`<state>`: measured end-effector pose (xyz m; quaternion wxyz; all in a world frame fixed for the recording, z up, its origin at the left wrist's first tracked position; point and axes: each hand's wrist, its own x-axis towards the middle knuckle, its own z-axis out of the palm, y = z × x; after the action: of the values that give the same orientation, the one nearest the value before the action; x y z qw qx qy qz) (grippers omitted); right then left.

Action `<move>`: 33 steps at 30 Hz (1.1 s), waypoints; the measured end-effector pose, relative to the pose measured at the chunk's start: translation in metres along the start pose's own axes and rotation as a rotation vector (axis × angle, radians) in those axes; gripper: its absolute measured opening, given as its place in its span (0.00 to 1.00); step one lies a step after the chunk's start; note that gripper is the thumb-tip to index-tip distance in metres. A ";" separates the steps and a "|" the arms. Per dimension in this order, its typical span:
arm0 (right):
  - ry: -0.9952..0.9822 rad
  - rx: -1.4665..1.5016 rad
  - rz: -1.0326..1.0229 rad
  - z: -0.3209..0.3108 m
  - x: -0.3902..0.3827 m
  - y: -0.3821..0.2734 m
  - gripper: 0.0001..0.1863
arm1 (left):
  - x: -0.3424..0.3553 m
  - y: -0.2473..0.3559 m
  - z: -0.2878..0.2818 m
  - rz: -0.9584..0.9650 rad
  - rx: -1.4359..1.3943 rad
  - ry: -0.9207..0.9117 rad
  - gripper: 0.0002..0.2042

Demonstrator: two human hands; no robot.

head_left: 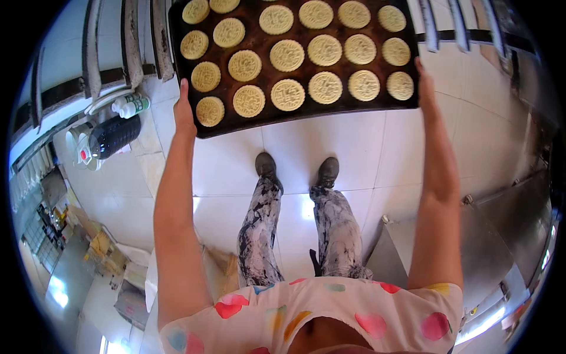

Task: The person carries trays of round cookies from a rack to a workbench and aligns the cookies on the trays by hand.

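Note:
A dark baking tray (268,120) fills the top middle of the view, held out in front of me. On it sit several rows of round pale-yellow pastries (325,87) with patterns pressed into their tops and scalloped edges. My left hand (185,112) grips the tray's left side near its front corner, thumb along the edge. Over on the right side, my right hand (425,88) holds the opposite edge. Fingers of both hands are mostly hidden at or under the tray. The tray's far edge runs out of view.
Rack rails (132,44) stand left of the tray, and more rails (457,23) stand to its right. Beside the left rack, a large dark bottle (115,137) and a white-and-green bottle (134,106) rest low down. Metal cabinets (454,230) stand at right. Pale tiles (230,218) cover the floor.

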<state>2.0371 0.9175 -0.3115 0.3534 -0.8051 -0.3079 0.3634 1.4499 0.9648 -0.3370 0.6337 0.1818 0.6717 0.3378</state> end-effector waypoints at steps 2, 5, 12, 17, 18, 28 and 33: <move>0.176 -0.265 0.063 0.008 -0.015 0.014 0.35 | 0.000 -0.013 0.001 0.122 0.144 0.244 0.36; 0.138 -0.464 0.083 0.013 -0.024 0.007 0.35 | -0.015 -0.014 0.001 0.062 0.155 0.201 0.38; 0.032 -0.565 0.409 -0.103 -0.233 0.006 0.44 | -0.249 -0.035 -0.045 -0.157 0.124 0.255 0.35; 0.012 -0.553 0.615 -0.201 -0.403 -0.038 0.45 | -0.430 -0.037 -0.086 -0.250 0.278 0.317 0.35; 0.036 -0.556 0.632 -0.220 -0.433 -0.050 0.44 | -0.460 -0.033 -0.088 -0.269 0.358 0.328 0.35; 0.496 -0.293 0.500 -0.323 -0.782 -0.038 0.39 | -0.635 -0.029 -0.159 0.166 0.366 0.073 0.33; 0.814 0.010 0.399 -0.367 -0.976 -0.027 0.36 | -0.753 -0.024 -0.177 0.235 0.146 -0.186 0.28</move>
<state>1.7921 0.0710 0.2478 0.3727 -0.9243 0.0191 0.0799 1.3798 0.4021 0.1902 0.6344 0.3350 0.6071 0.3417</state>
